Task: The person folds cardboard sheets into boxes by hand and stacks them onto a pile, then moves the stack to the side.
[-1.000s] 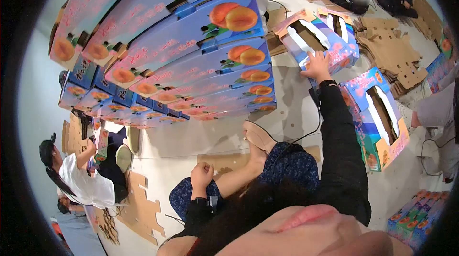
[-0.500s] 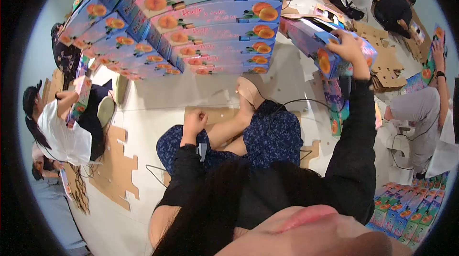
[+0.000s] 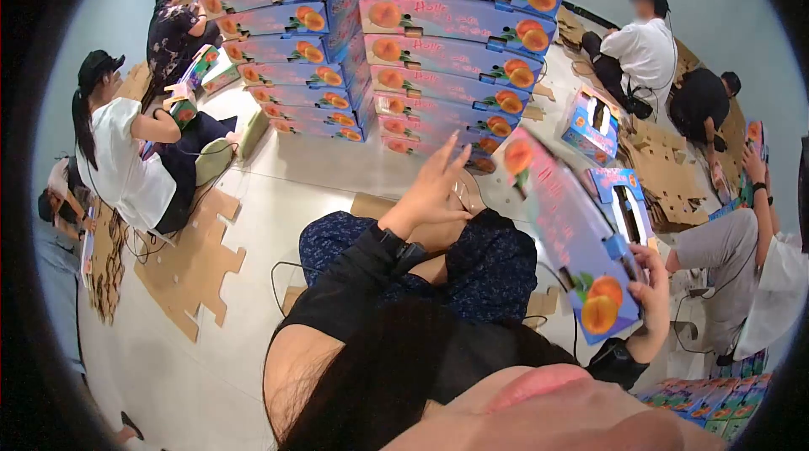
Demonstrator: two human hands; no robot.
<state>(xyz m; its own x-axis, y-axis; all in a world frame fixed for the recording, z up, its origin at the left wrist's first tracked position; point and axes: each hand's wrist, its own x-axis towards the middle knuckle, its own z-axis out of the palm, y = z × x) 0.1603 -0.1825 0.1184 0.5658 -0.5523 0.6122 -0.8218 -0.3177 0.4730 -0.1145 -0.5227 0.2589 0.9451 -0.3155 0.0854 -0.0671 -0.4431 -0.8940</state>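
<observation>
My right hand [image 3: 650, 292] grips the near end of a pink-and-blue cardboard gift box [image 3: 566, 236] printed with peaches. The box is tilted, its long side turned up towards me, beside my right knee. My left hand [image 3: 428, 190] is raised over my crossed legs, fingers spread, holding nothing; it is apart from the box. Just beyond the held box, another peach box [image 3: 624, 198] with a handle slot sits on the floor, partly hidden. In front of me rises a tall stack of similar boxes [image 3: 455, 55].
A second stack [image 3: 291, 55] adjoins it on the left. Flat brown cardboard [image 3: 190, 261] lies on the floor at left, more cardboard [image 3: 661, 169] at right. A single box [image 3: 590, 124] stands behind right. Several people sit around, one at left [image 3: 126, 143]. Box rows [image 3: 716, 400] fill the lower right.
My right hand has brought a box from beside the stack back towards my right knee. My left hand has risen from my lap, fingers opening. The view has shifted.
</observation>
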